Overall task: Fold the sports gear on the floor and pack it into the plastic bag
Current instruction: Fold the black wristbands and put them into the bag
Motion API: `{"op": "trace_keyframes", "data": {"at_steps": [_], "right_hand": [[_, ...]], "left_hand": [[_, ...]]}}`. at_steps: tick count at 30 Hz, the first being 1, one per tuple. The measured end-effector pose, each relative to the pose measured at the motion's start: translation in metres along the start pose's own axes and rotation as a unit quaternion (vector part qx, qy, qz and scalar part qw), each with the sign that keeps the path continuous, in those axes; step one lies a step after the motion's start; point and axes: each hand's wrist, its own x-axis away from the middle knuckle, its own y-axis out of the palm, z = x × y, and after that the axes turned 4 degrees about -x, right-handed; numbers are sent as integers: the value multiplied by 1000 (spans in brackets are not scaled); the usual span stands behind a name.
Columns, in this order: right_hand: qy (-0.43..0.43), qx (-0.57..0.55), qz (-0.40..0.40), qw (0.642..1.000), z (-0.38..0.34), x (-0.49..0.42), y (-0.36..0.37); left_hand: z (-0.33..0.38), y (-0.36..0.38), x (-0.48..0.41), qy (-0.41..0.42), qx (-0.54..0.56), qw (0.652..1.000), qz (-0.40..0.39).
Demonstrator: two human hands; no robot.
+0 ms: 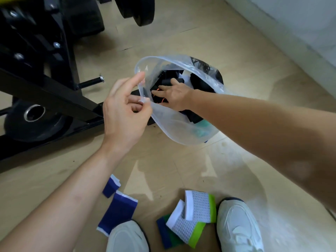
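A clear plastic bag (174,128) stands open on the wooden floor, partly filled with black gear (200,82). My left hand (123,113) pinches the bag's near-left rim and holds the mouth open. My right hand (174,96) reaches inside the bag, fingers spread, pressing on the black items with orange stitching. Whether it grips anything I cannot tell. On the floor near my feet lie two blue wrist bands (118,208), two white mesh supports with lime-green edges (198,206), and a dark blue and green piece (166,235).
A black gym machine frame (54,99) with weight plates (32,120) fills the left side, close to the bag. A white wall base (291,33) runs along the right. My two white shoes (236,226) stand at the bottom edge beside the loose gear.
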Motion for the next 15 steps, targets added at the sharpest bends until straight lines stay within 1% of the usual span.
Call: {"op": "trace_keyframes", "data": {"at_steps": [2,4,5,10,12,15], "right_hand": [[-11,-128,22,991,-3,7,-5],[-9,-276,62,959,-6,23,-14],[-3,-317,77,945,-8,35,-19],[37,-370,132,919,-20,105,-14],[30,-402,186,896,-30,129,-6],[4,-447,276,851,-55,171,6]], "left_hand": [[-2,-1,1,-5,5,1000,-8],[-4,-1,3,-7,10,1000,-10],[-5,-1,4,-7,14,1000,-9],[-9,-1,16,-6,30,999,-16],[-9,-4,22,-1,29,999,-20],[-7,-11,39,-5,30,999,-24]]}}
